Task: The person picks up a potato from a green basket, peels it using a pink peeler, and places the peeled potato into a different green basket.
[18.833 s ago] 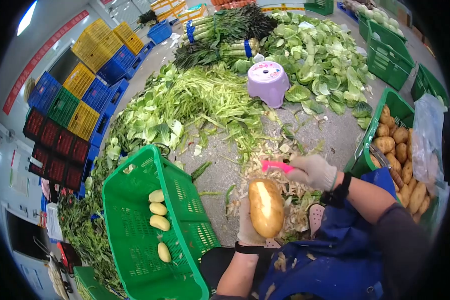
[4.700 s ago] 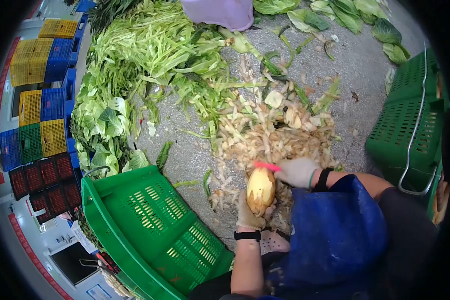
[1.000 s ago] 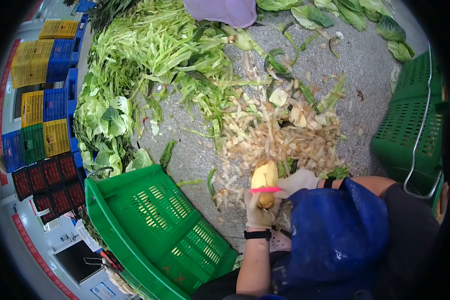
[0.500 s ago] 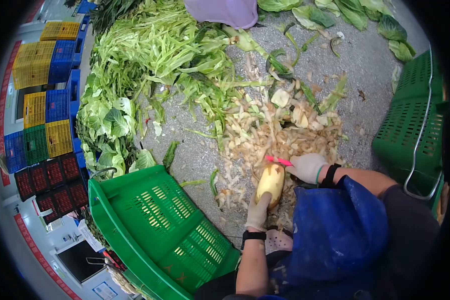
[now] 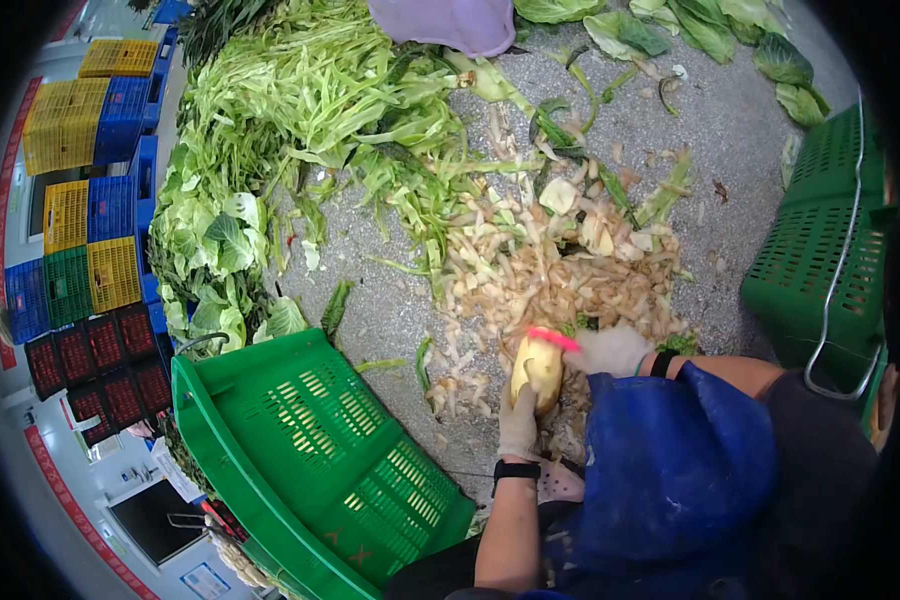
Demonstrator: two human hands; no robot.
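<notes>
1. A blue apron [image 5: 670, 470] fills the near edge and hides the person's lap.
2. The gloved left hand [image 5: 518, 425] is closed around the lower end of a partly peeled potato [image 5: 536, 368], held upright just above the floor [image 5: 390, 300].
3. The gloved right hand [image 5: 608, 350] grips a pink peeler [image 5: 552, 338], which lies against the potato's top.
4. A tilted green crate [image 5: 270, 420] sits just left of the hands.
5. A heap of peelings [image 5: 560, 280] lies right behind the potato.
6. Another green crate [image 5: 820, 250] stands at the right.
7. Farther off are leafy greens [image 5: 300, 120], a purple stool [image 5: 450, 20] and stacked crates [image 5: 80, 210].
</notes>
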